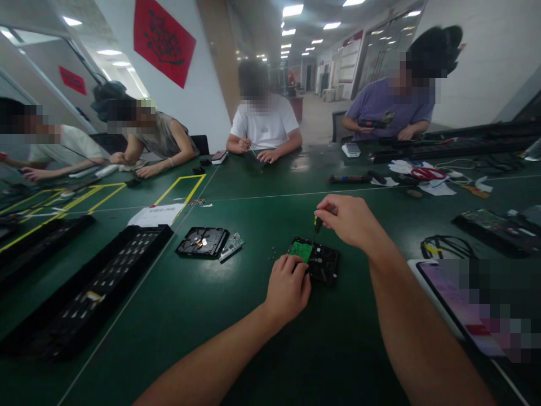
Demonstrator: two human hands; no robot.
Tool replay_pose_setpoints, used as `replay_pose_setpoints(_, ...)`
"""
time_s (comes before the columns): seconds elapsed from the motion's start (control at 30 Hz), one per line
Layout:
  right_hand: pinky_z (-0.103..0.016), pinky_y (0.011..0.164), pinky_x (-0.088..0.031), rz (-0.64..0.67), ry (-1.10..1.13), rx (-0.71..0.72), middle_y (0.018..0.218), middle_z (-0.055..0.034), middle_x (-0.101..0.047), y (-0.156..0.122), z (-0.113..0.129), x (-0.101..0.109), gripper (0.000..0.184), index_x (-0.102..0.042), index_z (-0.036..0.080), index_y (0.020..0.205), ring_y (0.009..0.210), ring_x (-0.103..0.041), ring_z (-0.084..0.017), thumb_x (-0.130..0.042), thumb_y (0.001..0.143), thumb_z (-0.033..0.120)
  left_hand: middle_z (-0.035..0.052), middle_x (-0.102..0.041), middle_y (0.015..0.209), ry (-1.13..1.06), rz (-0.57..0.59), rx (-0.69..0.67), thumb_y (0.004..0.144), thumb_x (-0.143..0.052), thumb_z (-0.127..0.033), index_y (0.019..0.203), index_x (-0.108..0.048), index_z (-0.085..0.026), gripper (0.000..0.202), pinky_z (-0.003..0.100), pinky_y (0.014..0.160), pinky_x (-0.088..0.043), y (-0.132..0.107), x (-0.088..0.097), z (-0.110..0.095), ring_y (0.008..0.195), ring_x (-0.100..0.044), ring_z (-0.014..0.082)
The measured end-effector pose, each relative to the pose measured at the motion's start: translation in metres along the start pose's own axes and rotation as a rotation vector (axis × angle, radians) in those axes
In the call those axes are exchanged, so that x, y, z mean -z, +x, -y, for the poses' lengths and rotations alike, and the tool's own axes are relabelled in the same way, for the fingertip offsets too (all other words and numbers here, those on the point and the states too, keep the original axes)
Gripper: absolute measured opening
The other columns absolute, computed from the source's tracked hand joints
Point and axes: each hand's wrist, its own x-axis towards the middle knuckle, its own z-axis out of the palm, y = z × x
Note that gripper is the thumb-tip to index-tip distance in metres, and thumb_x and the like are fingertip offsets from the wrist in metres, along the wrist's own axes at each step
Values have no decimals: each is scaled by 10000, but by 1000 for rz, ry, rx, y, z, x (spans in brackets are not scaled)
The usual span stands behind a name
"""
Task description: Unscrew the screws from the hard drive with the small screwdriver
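Got a small screwdriver (318,225) pinched in my right hand (347,219), its tip down at the black drive (327,262) just below. My left hand's (288,285) curled against the green board (301,251) on it, can't tell if gripping; another drive (200,242) sits farther left.

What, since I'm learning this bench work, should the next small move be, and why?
Probably a gentle turn of the screwdriver: the right hand holds it nearly upright, its tip seemingly at the edge of the green board on the drive, and the left hand rests at the board's near edge, perhaps steadying it.
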Motion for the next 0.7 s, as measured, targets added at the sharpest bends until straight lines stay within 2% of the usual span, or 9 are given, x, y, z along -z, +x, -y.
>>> replay_pose_setpoints(0.2,-325,711,-488,18,-39,-8,794,-46,-762,0,8,3,204,-749,206,889,712,-709,-202,-617,978,333,101,-634,1141,1,14,-2,946,-564,-206,1133,-651,-209,206,493,954,-508,-1,0,-1,1098,-561,286)
replay_pose_setpoints(0.4,-310,724,-496,34,-35,33,808,-44,-763,-6,12,-3,146,-722,204,900,727,-714,-196,-628,970,291,104,-628,1157,19,26,-14,938,-571,-203,1148,-644,-215,223,504,962,-507,-2,1,0,1111,-556,293)
replay_pose_setpoints(0.53,-307,698,-514,18,13,4,854,-57,-771,-8,11,-7,78,-685,201,930,704,-712,-191,-658,955,270,105,-623,1160,36,33,-23,933,-575,-203,1144,-642,-211,221,509,976,-505,-3,1,0,1123,-550,298)
replay_pose_setpoints(0.7,-292,672,-514,44,58,-12,789,-38,-752,-11,10,-4,64,-649,198,917,667,-711,-180,-648,960,246,103,-619,1159,42,43,-21,928,-574,-199,1138,-639,-207,219,504,986,-504,-3,2,-2,1131,-541,297)
